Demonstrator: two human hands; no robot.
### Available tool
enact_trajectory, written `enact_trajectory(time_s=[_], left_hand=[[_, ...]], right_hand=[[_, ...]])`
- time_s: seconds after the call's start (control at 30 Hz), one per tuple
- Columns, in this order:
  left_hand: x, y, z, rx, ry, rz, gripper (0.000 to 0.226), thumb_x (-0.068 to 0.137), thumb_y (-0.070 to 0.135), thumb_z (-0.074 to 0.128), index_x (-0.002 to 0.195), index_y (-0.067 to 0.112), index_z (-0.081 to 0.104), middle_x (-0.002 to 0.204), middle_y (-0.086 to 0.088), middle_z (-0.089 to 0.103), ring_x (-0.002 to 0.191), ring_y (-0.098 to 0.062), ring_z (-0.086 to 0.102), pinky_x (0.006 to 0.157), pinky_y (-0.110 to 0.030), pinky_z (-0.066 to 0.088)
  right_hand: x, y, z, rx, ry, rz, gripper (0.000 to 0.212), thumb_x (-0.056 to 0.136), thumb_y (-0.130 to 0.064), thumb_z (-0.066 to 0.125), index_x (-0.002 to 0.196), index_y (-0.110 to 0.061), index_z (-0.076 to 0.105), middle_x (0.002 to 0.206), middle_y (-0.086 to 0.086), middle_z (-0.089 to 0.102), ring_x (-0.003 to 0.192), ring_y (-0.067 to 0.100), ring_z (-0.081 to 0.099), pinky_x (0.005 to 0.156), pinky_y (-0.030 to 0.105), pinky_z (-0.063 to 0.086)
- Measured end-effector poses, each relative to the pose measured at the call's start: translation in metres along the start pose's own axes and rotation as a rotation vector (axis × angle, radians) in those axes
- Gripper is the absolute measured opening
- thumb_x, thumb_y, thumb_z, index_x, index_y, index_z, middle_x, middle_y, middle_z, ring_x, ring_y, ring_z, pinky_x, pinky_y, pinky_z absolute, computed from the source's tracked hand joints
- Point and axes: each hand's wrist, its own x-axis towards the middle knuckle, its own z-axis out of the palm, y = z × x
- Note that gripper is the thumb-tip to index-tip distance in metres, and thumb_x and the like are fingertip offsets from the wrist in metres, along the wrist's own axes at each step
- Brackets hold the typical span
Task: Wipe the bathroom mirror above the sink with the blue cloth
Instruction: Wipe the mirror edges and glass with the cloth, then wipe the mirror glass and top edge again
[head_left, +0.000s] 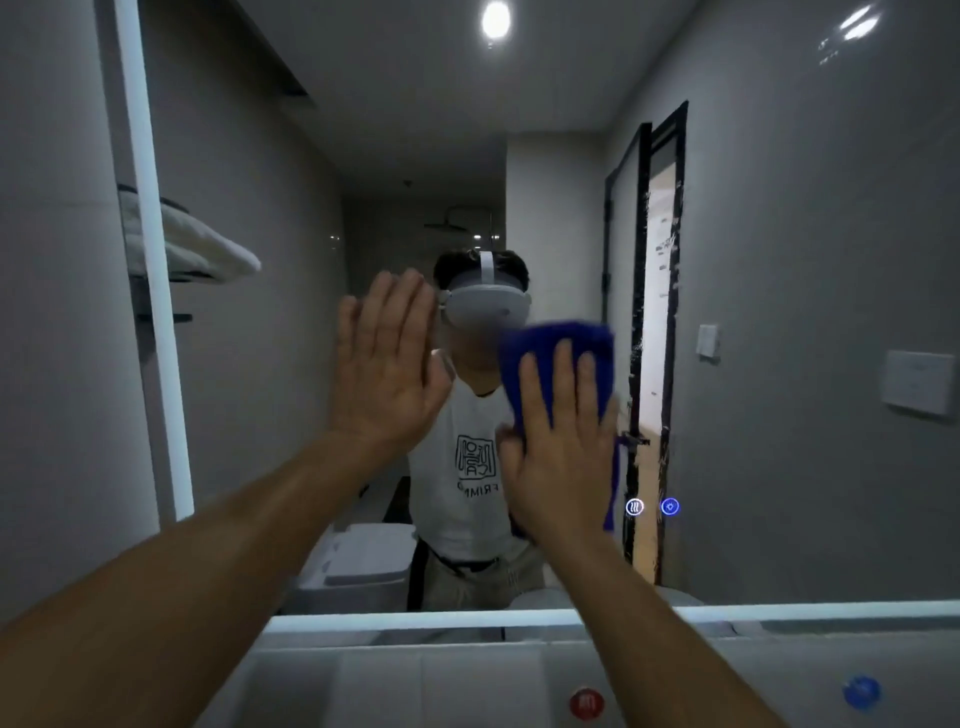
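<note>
The cloth (556, 338) is pressed flat against the mirror (779, 260) by the right hand (563, 447), whose fingers are laid straight and slightly spread over it. The cloth is seen at mid-height of the glass, right of centre, with one end hanging below the palm. The left hand (389, 364) is held up just beside it, open, with fingers straight and together and the palm toward the glass; whether the glass is touched cannot be told. Two lit round icons (652, 506) are shown on the mirror just right of the hanging end. Folded towels (208, 244) are stacked at the mirror's left edge. A red cap (586, 704) and a blurred blue object (861, 692) are seen below the mirror.
</note>
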Motion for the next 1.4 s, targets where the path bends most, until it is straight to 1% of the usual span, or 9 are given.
enact_trajectory(time_s=[0.17,0.27,0.47,0.73,0.83,0.97,1.1,1.23,1.4], left_hand=[[-0.062,0.026,0.0,0.007,-0.138,0.022,0.062,0.093,0.03,0.042,0.148,0.002,0.037,0.157,-0.017,0.033,0.148,-0.031,0.024,0.119,-0.055,0.018],[-0.073,0.016,-0.001,0.041,-0.22,0.034,0.061,0.095,0.031,0.038,0.15,0.004,0.036,0.159,-0.015,0.03,0.149,-0.03,0.023,0.118,-0.055,0.02],[-0.079,0.008,0.006,0.133,-0.229,0.095,0.058,0.102,0.032,0.028,0.154,0.006,0.031,0.162,-0.013,0.026,0.15,-0.031,0.023,0.117,-0.057,0.021],[-0.082,0.004,0.01,0.097,-0.203,0.106,0.06,0.101,0.032,0.031,0.156,0.007,0.025,0.163,-0.013,0.021,0.151,-0.031,0.018,0.119,-0.056,0.017],[-0.082,0.003,0.012,0.087,-0.184,0.11,0.061,0.1,0.031,0.035,0.156,0.007,0.025,0.163,-0.013,0.023,0.151,-0.031,0.019,0.119,-0.056,0.017],[-0.083,0.003,0.013,0.097,-0.209,0.103,0.062,0.102,0.035,0.029,0.158,0.009,0.018,0.165,-0.012,0.018,0.152,-0.029,0.014,0.12,-0.054,0.013],[-0.081,0.004,0.011,0.067,-0.208,0.068,0.062,0.103,0.037,0.024,0.158,0.01,0.019,0.165,-0.011,0.017,0.153,-0.026,0.01,0.122,-0.051,0.009],[-0.074,0.029,0.006,-0.046,-0.141,0.104,0.064,0.099,0.033,0.033,0.156,0.008,0.023,0.163,-0.014,0.019,0.152,-0.028,0.011,0.122,-0.051,0.006],[-0.039,0.063,0.015,-0.111,-0.122,0.151,0.065,0.097,0.028,0.041,0.156,0.009,0.023,0.163,-0.014,0.02,0.152,-0.029,0.014,0.122,-0.054,0.01]], right_hand=[[-0.121,0.013,0.012,-0.06,-0.121,-0.28,0.081,0.086,-0.031,0.047,0.158,-0.022,0.011,0.166,0.007,0.0,0.152,0.029,0.004,0.122,0.05,0.0],[-0.106,0.031,0.005,-0.048,-0.121,-0.385,0.077,0.088,-0.029,0.048,0.157,-0.023,0.016,0.166,0.005,-0.001,0.152,0.028,0.005,0.122,0.052,0.002],[-0.011,0.008,-0.002,0.007,0.0,0.013,0.077,0.089,-0.027,0.058,0.157,-0.019,0.021,0.165,0.009,0.009,0.152,0.029,0.0,0.12,0.058,0.009],[-0.186,0.007,0.027,-0.051,-0.186,-0.364,0.077,0.088,-0.027,0.051,0.157,-0.023,0.018,0.166,0.004,0.004,0.152,0.026,0.008,0.122,0.052,0.005],[-0.189,0.039,0.016,-0.082,-0.174,-0.269,0.079,0.085,-0.024,0.049,0.157,-0.025,0.016,0.166,0.002,0.003,0.153,0.026,0.006,0.121,0.055,0.01],[-0.126,0.027,0.008,0.007,0.0,0.083,0.057,0.097,-0.03,0.036,0.151,-0.016,0.029,0.161,0.011,0.019,0.153,0.025,0.001,0.114,0.058,0.024],[-0.147,-0.013,0.021,-0.025,-0.107,-0.056,0.072,0.091,-0.028,0.045,0.157,-0.021,0.017,0.165,0.009,0.009,0.152,0.029,0.004,0.122,0.05,0.001],[-0.199,0.012,0.015,-0.064,-0.213,-0.169,0.085,0.084,-0.023,0.046,0.159,-0.026,0.006,0.166,0.001,0.001,0.153,0.026,0.005,0.121,0.05,0.005],[-0.142,0.023,0.003,-0.031,-0.143,0.0,0.081,0.086,-0.023,0.046,0.158,-0.026,0.007,0.166,0.004,0.003,0.153,0.026,0.003,0.12,0.052,0.01]])
